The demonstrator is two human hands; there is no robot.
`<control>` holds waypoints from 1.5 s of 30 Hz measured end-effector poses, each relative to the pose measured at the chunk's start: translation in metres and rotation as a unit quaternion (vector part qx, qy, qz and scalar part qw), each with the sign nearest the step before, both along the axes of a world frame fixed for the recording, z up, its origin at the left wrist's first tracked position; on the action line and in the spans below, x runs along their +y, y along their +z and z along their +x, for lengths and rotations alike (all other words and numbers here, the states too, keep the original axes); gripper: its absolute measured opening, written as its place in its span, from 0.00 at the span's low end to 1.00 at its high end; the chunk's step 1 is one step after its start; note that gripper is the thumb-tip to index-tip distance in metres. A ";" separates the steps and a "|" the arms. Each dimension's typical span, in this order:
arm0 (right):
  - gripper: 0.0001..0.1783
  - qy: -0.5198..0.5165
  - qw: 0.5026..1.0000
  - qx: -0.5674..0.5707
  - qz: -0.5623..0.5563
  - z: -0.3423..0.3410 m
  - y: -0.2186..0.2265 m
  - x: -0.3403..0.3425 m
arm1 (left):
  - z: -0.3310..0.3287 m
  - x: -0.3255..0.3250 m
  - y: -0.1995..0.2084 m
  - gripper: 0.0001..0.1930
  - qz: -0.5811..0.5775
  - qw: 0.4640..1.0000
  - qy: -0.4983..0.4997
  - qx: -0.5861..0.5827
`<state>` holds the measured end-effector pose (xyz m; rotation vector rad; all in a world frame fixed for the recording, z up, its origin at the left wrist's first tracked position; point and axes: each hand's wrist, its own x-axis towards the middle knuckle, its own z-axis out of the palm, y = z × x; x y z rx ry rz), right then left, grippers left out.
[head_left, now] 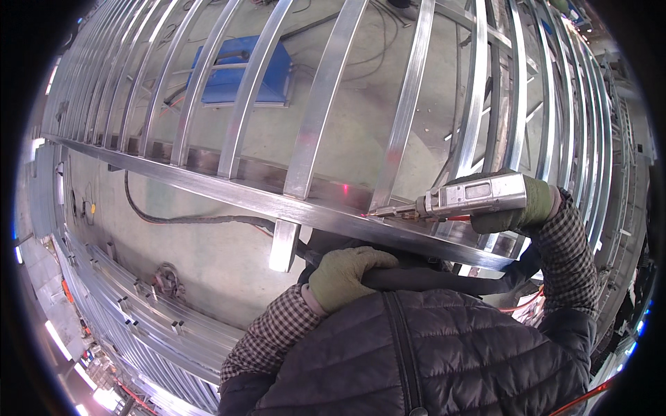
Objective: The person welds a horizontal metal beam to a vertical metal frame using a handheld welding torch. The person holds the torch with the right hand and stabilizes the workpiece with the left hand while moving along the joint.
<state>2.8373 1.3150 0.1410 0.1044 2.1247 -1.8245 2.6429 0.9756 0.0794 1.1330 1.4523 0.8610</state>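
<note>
My right hand (535,204), in a green knit glove, is closed around a silver handheld laser welding gun (475,195). Its narrow nozzle points left and rests at or just above the long metal rail (208,182), by the foot of a square metal bar (402,132). A red light spot shows on the metal near the tip. My left hand (343,277), gloved the same way, is wrapped round a thick black hose (430,280) in front of my body. The hose runs rightward below the rail toward my right arm.
Parallel metal bars extend away from the rail on both sides. A short metal stub (284,246) juts toward me from it. On the floor beyond sits a blue box (253,73). A black cable (180,220) trails at left, above stacked metal profiles (139,291).
</note>
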 end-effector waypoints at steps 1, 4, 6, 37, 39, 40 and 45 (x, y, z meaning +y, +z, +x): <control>0.33 0.004 1.000 -0.002 0.020 0.003 -0.002 0.001 | 0.001 0.002 -0.001 0.27 -0.010 1.000 -0.003 -0.006; 0.35 0.016 0.999 0.018 0.022 0.007 -0.007 0.003 | 0.003 0.006 -0.003 0.27 -0.014 1.000 -0.011 -0.022; 0.35 0.020 1.000 0.004 0.023 0.010 -0.008 0.005 | 0.003 0.009 -0.005 0.27 -0.009 1.000 -0.013 -0.018; 0.31 0.041 0.995 0.069 0.059 0.000 -0.031 0.009 | -0.002 0.015 -0.033 0.13 0.059 0.996 0.051 0.035; 0.31 0.041 0.995 0.064 0.059 0.000 -0.031 0.010 | -0.003 0.016 -0.032 0.12 0.049 0.997 0.046 0.044; 0.31 0.040 0.997 0.050 0.051 0.001 -0.031 0.011 | -0.003 0.016 -0.031 0.12 0.049 0.997 0.045 0.044; 0.31 0.022 1.000 -0.001 0.021 0.001 -0.028 0.011 | -0.002 0.014 -0.032 0.12 0.072 0.995 0.059 0.020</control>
